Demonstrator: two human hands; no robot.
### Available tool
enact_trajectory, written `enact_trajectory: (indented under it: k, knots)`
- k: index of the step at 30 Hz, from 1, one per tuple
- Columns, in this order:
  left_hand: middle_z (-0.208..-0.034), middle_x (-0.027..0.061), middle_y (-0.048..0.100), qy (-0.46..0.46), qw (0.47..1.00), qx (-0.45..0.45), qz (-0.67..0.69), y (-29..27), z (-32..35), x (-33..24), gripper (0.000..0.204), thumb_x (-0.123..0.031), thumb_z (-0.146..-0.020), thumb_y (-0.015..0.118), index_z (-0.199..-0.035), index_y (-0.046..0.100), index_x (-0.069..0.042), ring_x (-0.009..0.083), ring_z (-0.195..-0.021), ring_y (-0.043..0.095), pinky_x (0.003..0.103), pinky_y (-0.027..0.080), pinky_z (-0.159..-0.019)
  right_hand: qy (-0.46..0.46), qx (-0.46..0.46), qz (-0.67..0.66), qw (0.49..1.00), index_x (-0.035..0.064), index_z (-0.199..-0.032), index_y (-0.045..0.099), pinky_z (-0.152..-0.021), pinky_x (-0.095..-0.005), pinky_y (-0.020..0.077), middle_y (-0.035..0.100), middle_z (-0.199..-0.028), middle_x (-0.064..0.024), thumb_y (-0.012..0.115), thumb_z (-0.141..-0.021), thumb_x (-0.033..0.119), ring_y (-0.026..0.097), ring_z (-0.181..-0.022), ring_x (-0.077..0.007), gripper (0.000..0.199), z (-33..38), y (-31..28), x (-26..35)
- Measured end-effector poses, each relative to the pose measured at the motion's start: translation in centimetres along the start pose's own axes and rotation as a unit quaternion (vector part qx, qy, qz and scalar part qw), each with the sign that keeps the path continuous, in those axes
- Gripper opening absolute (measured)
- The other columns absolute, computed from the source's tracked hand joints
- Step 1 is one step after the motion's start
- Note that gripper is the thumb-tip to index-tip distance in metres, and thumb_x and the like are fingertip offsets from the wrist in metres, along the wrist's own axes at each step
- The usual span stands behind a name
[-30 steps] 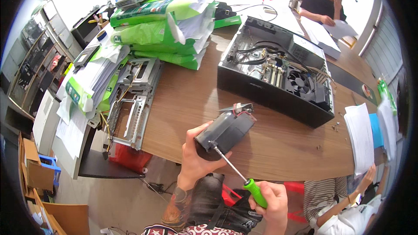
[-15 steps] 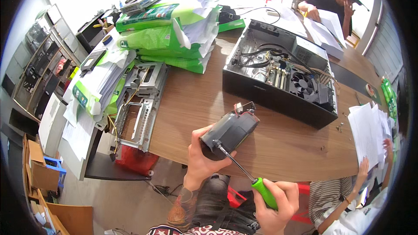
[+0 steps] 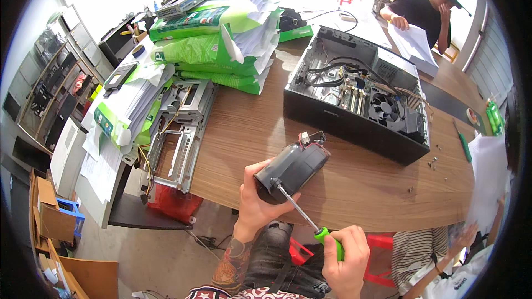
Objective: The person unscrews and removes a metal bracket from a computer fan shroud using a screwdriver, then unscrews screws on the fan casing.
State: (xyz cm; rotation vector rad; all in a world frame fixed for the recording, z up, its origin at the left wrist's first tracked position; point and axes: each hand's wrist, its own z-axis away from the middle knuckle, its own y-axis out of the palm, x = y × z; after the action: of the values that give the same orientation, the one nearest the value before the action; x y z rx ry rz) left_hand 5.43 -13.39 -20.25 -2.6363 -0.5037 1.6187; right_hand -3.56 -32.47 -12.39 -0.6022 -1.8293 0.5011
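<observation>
My left hand (image 3: 256,202) grips a dark grey, rounded plastic housing (image 3: 299,166) just over the table's near edge. Thin red wires and a small black bracket stick out at the housing's far end. In my right hand (image 3: 349,257) is a screwdriver (image 3: 298,208) with a green handle, its metal shaft slanting up and left. The screwdriver's tip meets the near end of the housing; whether a screw sits there is hidden. Beyond the housing lies an open black computer case (image 3: 354,94), its cables, fan and boards showing.
Metal drive frames (image 3: 183,138) with yellow wires lie at the left, beside stacked paper in green wrappers (image 3: 210,50). Small screws (image 3: 434,161) and a second green screwdriver (image 3: 463,143) lie at the right. One person (image 3: 424,14) sits far right; another's arms (image 3: 443,254) hold papers near right.
My right hand has shifted slightly left on the screwdriver handle, while the housing stays put. The person at near right has lifted papers rightward, uncovering the second screwdriver.
</observation>
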Motion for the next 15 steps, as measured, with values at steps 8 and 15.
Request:
enact_trajectory:
  k: [8, 15]
  knots:
    - [-0.113, 0.0161, 0.066, -0.021, 0.999, -0.006, 0.024, -0.2, 0.2, 0.5, 0.081, -0.016, -0.063, 0.092, -0.126, 0.043, -0.005, 0.0226, -0.102, 0.067, 0.036, 0.055, -0.087, 0.05, 0.022, -0.048, 0.997, -0.0007, -0.09, 0.062, -0.065, -0.0435, 0.0471, 0.059, -0.083, -0.019, 0.064, -0.092, 0.013, 0.059, -0.074, -0.0391, 0.014, 0.1, 0.6, 0.5]
    - [-0.119, 0.0171, 0.064, 0.013, 1.0, 0.007, 0.005, 0.0, 0.0, 0.0, 0.082, -0.014, -0.061, 0.093, -0.126, 0.043, -0.004, 0.024, -0.104, 0.067, 0.036, 0.054, -0.089, 0.081, 0.044, -0.054, 0.994, -0.0017, -0.094, 0.065, -0.068, -0.0401, 0.0504, 0.064, -0.083, -0.0199, 0.063, -0.091, 0.015, 0.063, -0.074, -0.0371, 0.017, 0.3, -0.9, 0.0]
